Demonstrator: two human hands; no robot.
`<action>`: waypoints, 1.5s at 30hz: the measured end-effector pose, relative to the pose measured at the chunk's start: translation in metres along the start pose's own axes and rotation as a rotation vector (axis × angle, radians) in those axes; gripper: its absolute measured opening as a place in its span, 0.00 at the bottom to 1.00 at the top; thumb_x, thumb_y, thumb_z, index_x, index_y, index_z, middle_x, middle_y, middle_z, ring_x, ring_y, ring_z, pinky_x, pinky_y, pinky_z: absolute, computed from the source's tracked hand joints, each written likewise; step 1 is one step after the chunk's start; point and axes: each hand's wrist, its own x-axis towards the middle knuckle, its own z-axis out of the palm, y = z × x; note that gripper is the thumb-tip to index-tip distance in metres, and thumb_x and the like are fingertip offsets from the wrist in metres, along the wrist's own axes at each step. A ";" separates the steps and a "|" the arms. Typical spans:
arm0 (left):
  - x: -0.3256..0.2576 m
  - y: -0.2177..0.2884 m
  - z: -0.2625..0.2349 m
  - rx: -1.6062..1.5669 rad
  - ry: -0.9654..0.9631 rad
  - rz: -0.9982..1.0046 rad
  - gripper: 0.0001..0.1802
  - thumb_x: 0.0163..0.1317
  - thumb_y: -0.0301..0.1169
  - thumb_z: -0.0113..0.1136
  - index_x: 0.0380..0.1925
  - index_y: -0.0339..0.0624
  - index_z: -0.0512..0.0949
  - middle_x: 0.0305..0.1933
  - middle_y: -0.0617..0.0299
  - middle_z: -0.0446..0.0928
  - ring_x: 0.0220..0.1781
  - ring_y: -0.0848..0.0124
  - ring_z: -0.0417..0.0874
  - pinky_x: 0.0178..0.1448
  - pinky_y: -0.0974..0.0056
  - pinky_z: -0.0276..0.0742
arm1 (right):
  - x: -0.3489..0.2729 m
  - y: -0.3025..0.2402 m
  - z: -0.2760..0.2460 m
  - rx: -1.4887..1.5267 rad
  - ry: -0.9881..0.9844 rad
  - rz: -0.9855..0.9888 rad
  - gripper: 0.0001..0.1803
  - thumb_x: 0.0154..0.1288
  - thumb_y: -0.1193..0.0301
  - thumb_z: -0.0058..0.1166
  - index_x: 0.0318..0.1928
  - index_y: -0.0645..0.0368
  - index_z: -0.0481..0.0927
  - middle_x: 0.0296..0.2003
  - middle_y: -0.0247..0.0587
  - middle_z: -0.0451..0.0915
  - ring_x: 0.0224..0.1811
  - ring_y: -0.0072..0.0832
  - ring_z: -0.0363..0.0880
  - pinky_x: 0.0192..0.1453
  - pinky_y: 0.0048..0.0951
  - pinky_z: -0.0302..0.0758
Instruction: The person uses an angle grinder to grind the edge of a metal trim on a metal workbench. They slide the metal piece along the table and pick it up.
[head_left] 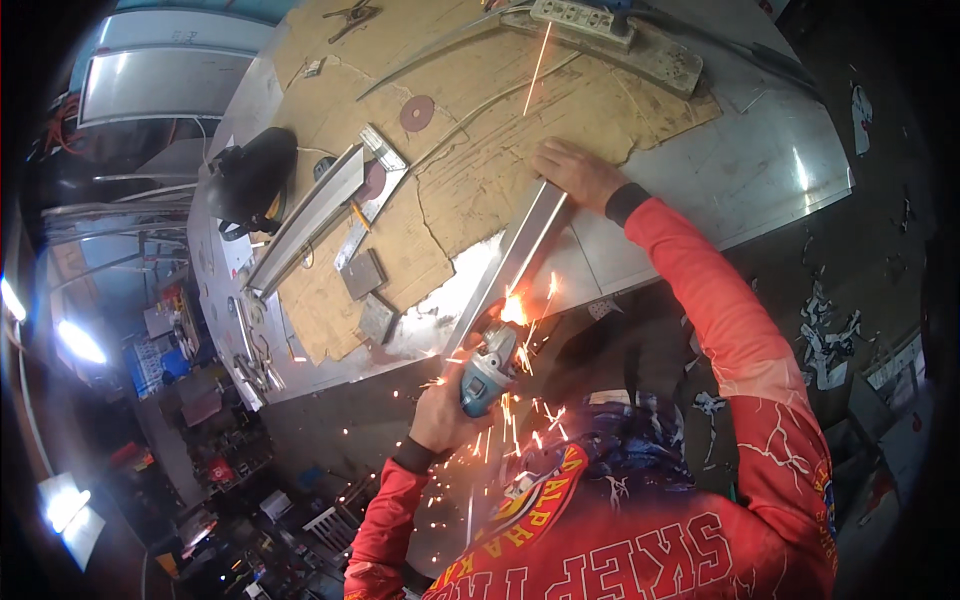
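Observation:
My left hand (pixel 440 415) is closed round the body of a teal and grey angle grinder (pixel 485 378), near the front edge of the workbench. Bright orange sparks burst from the grinder's head and spray down towards my red top. The grinder's head meets the near part of a long, straight metal bar (pixel 532 232), though glare hides the exact contact. Farther away, my right hand (pixel 578 175) grips the bar's far end, fingers closed over it. The bar slants across the bench and its near end runs towards the grinder, partly hidden there.
Worn cardboard (pixel 500 150) covers much of the metal bench (pixel 730 180). On it lie a reddish abrasive disc (pixel 417 113), a metal channel (pixel 310 220), steel blocks (pixel 363 274) and a power strip (pixel 580 14). A black welding helmet (pixel 258 175) sits at left.

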 end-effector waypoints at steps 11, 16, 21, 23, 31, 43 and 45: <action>0.005 0.013 -0.009 -0.031 0.112 0.034 0.38 0.42 0.40 0.75 0.52 0.38 0.69 0.32 0.42 0.81 0.36 0.44 0.83 0.39 0.47 0.79 | 0.007 -0.005 -0.006 0.099 -0.249 0.122 0.12 0.62 0.73 0.49 0.47 0.60 0.72 0.48 0.40 0.74 0.58 0.37 0.71 0.68 0.33 0.68; 0.009 0.018 -0.009 -0.030 0.028 -0.050 0.39 0.41 0.40 0.75 0.53 0.38 0.70 0.36 0.42 0.81 0.38 0.45 0.83 0.41 0.48 0.79 | 0.002 -0.003 -0.004 0.088 -0.201 0.114 0.12 0.62 0.73 0.50 0.47 0.59 0.72 0.48 0.40 0.74 0.57 0.37 0.71 0.67 0.33 0.69; 0.010 -0.004 0.008 0.028 0.109 0.065 0.55 0.41 0.44 0.75 0.68 0.35 0.58 0.32 0.40 0.81 0.32 0.44 0.84 0.39 0.50 0.81 | 0.004 0.000 -0.001 0.046 -0.219 0.089 0.12 0.62 0.73 0.49 0.47 0.58 0.73 0.47 0.40 0.74 0.56 0.37 0.72 0.67 0.34 0.69; 0.011 -0.002 0.007 -0.002 0.097 0.064 0.55 0.42 0.44 0.75 0.69 0.36 0.58 0.31 0.40 0.81 0.32 0.44 0.84 0.38 0.50 0.81 | 0.003 0.003 0.000 0.069 -0.218 0.085 0.13 0.62 0.73 0.50 0.47 0.58 0.73 0.46 0.41 0.74 0.56 0.38 0.72 0.67 0.35 0.69; 0.018 0.020 -0.010 -0.073 0.134 0.089 0.46 0.42 0.41 0.74 0.62 0.42 0.64 0.32 0.43 0.81 0.33 0.44 0.84 0.38 0.47 0.80 | -0.001 0.003 -0.001 -0.035 -0.148 -0.008 0.14 0.60 0.72 0.51 0.48 0.58 0.74 0.46 0.41 0.74 0.56 0.37 0.72 0.66 0.34 0.70; 0.023 0.029 -0.011 -0.091 0.119 0.033 0.36 0.43 0.39 0.75 0.51 0.40 0.69 0.33 0.45 0.82 0.35 0.45 0.84 0.38 0.49 0.80 | -0.007 0.006 0.008 -0.096 -0.269 0.027 0.22 0.59 0.69 0.55 0.55 0.58 0.74 0.55 0.44 0.74 0.62 0.42 0.70 0.71 0.40 0.66; 0.027 0.032 -0.012 -0.085 0.057 0.000 0.37 0.43 0.39 0.75 0.52 0.39 0.69 0.36 0.44 0.82 0.38 0.45 0.84 0.40 0.50 0.80 | -0.009 0.015 0.013 -0.152 -0.225 0.003 0.22 0.59 0.70 0.55 0.55 0.58 0.73 0.54 0.44 0.74 0.62 0.42 0.70 0.70 0.39 0.67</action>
